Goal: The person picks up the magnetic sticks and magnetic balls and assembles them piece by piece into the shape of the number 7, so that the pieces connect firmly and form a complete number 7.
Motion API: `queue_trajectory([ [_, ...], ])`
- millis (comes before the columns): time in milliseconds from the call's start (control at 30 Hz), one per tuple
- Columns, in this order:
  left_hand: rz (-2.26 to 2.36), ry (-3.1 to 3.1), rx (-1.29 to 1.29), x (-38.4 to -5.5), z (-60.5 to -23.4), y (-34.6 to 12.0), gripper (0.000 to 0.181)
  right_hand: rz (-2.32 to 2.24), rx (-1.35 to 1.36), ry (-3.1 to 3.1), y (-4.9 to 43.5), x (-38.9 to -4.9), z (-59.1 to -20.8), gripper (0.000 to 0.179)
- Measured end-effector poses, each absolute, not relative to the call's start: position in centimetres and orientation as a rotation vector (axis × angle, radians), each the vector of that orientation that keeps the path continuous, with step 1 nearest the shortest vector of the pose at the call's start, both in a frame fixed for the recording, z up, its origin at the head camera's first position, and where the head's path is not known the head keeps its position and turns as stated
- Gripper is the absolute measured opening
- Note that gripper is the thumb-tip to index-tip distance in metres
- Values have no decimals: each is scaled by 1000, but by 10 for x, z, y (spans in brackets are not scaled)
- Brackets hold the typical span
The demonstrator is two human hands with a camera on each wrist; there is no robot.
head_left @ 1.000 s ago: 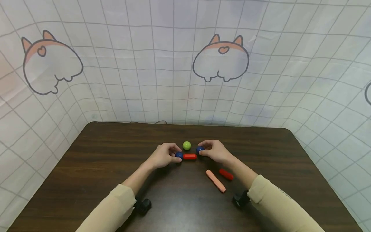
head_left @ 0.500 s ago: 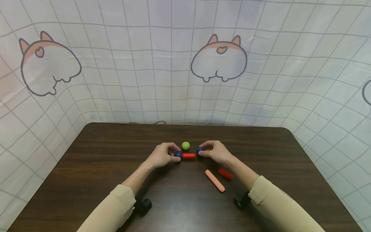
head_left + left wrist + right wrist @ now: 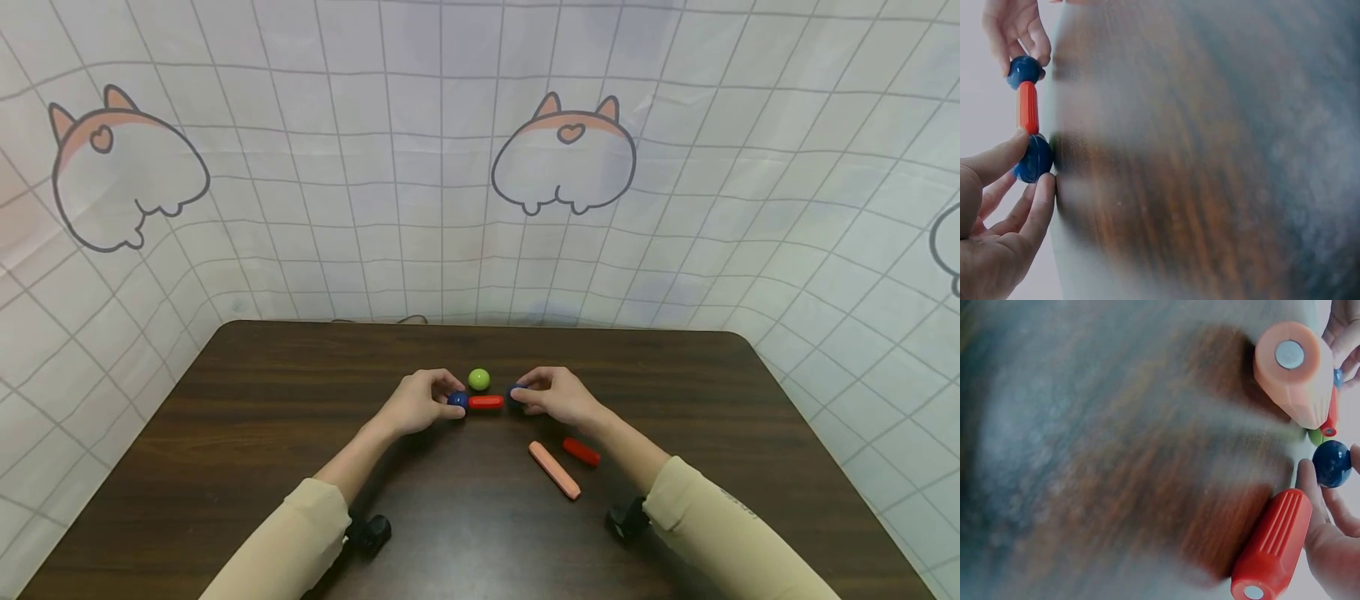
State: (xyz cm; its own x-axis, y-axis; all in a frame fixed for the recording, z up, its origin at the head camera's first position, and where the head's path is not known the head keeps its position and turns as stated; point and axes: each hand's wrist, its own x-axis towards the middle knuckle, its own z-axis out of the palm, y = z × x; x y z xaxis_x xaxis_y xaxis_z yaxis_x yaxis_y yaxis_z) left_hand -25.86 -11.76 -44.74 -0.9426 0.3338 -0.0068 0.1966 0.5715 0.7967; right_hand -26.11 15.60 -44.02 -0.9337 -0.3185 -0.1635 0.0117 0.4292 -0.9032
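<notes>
My left hand [image 3: 422,403] pinches a glossy blue ball [image 3: 1035,159] between thumb and fingers. A short ribbed red rod [image 3: 486,402] extends rightward from that ball, its end against it. Past the rod's right end, my right hand [image 3: 561,397] pinches a second blue ball [image 3: 1332,464], partly hidden by the fingers in the head view. A small gap separates this ball from the rod in the head view. A silvery disc marks the rod's free end in the right wrist view. Just behind the rod rests a lime-green ball [image 3: 478,380].
Nearer the person, below the right hand, a longer peach rod [image 3: 555,471] lies slanted beside a second red rod [image 3: 582,452]. Both show silvery end discs in the right wrist view. The dark wood table [image 3: 262,467] backs onto a white grid-patterned curtain [image 3: 337,167].
The right hand's blue ball has come slightly lower, more level with the red rod, and its fingers cover more of it. The left hand keeps its hold. The head view has shifted a little.
</notes>
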Motion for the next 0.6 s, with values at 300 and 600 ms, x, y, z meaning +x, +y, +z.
queue_trajectory([
  [300, 1318, 2652, 460, -260, -449, -118, 26, -1520, -260, 2371, 151, -259, -439, 33],
  [600, 1315, 2652, 469, -261, -449, -118, 26, -1493, -275, 2393, 151, -262, -443, 32],
])
